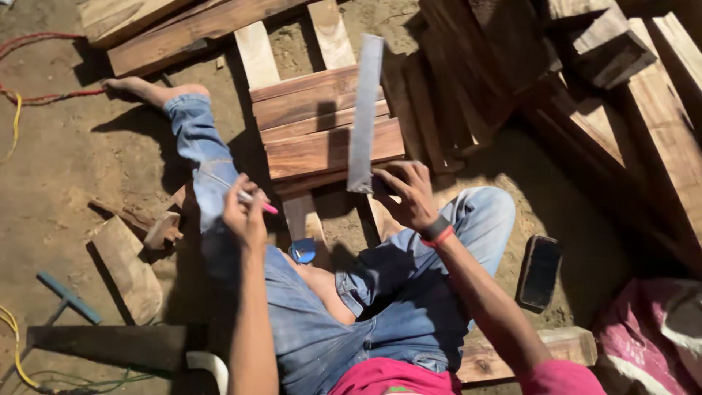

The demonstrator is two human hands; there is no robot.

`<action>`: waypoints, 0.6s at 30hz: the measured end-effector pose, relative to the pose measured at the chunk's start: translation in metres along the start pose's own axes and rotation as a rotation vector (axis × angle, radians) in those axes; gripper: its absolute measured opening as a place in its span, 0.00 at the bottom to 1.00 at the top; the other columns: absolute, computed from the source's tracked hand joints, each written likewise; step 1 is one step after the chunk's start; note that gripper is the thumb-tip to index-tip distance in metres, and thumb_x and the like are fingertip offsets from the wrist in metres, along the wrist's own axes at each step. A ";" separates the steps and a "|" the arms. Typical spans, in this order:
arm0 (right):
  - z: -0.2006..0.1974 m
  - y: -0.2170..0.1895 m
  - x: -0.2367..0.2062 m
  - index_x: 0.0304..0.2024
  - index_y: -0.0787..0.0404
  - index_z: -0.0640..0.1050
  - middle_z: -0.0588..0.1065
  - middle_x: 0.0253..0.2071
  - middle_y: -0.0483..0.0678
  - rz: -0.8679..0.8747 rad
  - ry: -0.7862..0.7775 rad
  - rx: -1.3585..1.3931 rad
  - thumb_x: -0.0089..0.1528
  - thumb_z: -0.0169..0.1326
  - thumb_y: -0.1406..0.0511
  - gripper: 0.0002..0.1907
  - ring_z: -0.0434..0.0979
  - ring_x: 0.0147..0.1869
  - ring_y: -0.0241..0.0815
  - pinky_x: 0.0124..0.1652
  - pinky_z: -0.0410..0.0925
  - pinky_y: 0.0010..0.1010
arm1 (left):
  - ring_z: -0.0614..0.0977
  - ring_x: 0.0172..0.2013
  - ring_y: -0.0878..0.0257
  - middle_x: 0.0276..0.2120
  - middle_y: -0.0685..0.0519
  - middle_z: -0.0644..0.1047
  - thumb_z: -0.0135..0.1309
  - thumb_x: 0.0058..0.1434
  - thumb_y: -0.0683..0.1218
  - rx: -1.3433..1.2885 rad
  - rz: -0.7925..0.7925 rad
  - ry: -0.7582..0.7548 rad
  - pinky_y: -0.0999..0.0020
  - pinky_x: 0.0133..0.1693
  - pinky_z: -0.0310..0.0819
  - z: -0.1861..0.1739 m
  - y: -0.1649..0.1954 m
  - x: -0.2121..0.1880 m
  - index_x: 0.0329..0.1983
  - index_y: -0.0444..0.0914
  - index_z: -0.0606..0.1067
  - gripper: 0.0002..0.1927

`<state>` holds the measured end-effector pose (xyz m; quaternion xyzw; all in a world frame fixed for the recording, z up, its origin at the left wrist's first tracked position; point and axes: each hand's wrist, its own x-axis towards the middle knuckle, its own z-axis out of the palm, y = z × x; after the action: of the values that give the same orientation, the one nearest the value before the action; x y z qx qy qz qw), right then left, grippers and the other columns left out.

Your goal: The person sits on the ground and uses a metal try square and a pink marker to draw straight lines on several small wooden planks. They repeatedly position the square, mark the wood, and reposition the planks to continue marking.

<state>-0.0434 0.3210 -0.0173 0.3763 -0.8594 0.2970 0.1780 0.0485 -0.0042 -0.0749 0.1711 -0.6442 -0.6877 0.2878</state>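
Sandy ground carries stacked wooden planks at 12 o'clock. Head view: right hand, just right of centre, grips the lower end of a flat metal ruler lying lengthwise across the planks. Left hand, at 9 o'clock from the right hand, pinches a pink-tipped pencil. A blue tape measure sits at 6 o'clock, between the legs.
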 end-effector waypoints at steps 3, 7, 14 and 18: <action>0.023 0.000 0.027 0.58 0.55 0.79 0.73 0.50 0.49 -0.085 -0.115 0.030 0.57 0.65 0.59 0.26 0.69 0.52 0.51 0.51 0.62 0.41 | 0.82 0.40 0.61 0.54 0.43 0.76 0.53 0.63 0.39 -0.187 -0.203 -0.086 0.67 0.44 0.77 -0.022 -0.005 -0.058 0.70 0.31 0.66 0.30; 0.054 -0.002 0.043 0.57 0.52 0.79 0.72 0.51 0.48 -0.126 -0.177 0.030 0.61 0.64 0.56 0.23 0.68 0.53 0.51 0.52 0.63 0.40 | 0.83 0.42 0.58 0.54 0.41 0.75 0.53 0.61 0.39 -0.205 -0.183 -0.070 0.65 0.46 0.79 -0.039 -0.016 -0.088 0.68 0.29 0.66 0.30; 0.071 0.001 0.043 0.58 0.54 0.79 0.71 0.51 0.50 -0.153 -0.241 -0.031 0.57 0.64 0.55 0.27 0.67 0.53 0.52 0.51 0.61 0.42 | 0.82 0.41 0.58 0.53 0.42 0.75 0.54 0.61 0.39 -0.266 -0.238 -0.031 0.65 0.43 0.79 -0.035 -0.031 -0.079 0.68 0.29 0.66 0.30; 0.073 0.000 0.044 0.60 0.53 0.79 0.71 0.52 0.49 -0.144 -0.269 -0.004 0.59 0.64 0.55 0.27 0.67 0.53 0.51 0.52 0.61 0.41 | 0.82 0.40 0.59 0.53 0.42 0.75 0.55 0.61 0.39 -0.275 -0.236 -0.030 0.65 0.40 0.79 -0.036 -0.033 -0.081 0.67 0.29 0.67 0.29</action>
<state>-0.0782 0.2500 -0.0493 0.4728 -0.8470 0.2285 0.0830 0.1270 0.0175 -0.1219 0.1943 -0.5237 -0.8008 0.2160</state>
